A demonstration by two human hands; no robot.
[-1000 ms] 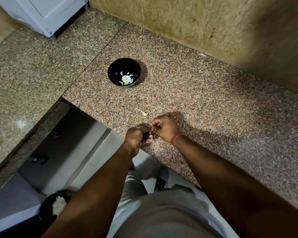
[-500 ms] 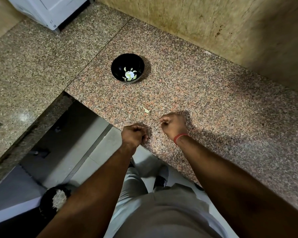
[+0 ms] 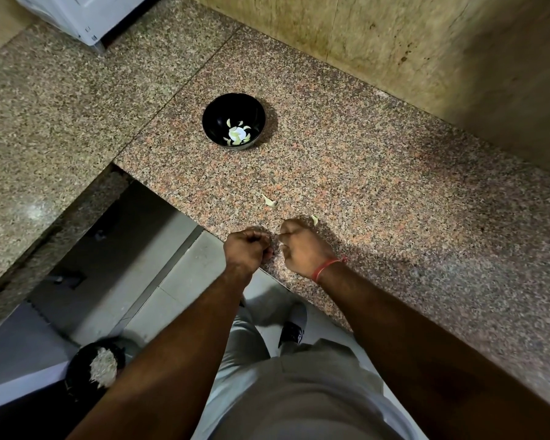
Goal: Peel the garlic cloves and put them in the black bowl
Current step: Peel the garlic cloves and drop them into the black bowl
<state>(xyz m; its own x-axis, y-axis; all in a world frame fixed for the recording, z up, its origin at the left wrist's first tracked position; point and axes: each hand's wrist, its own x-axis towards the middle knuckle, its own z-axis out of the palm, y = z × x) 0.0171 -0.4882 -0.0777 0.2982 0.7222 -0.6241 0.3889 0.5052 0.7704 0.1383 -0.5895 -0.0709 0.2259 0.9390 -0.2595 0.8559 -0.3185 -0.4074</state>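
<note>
The black bowl stands on the granite counter, with several peeled garlic cloves lying in its bottom. My left hand is at the counter's front edge, fingers curled round a garlic clove that is hidden inside them. My right hand, with a red thread on the wrist, is a fist just to its right, resting on the counter. The two hands are a small gap apart. Nothing shows in the right fist. Both hands are well in front of the bowl.
Two pale scraps of garlic skin lie on the counter just beyond my hands. A tiled wall runs behind the counter. On the floor at lower left sits a dark bin with skins in it.
My hands, joined on a clove a second ago, have pulled apart and then drawn close again. A second scrap of skin now lies beside my right hand.
</note>
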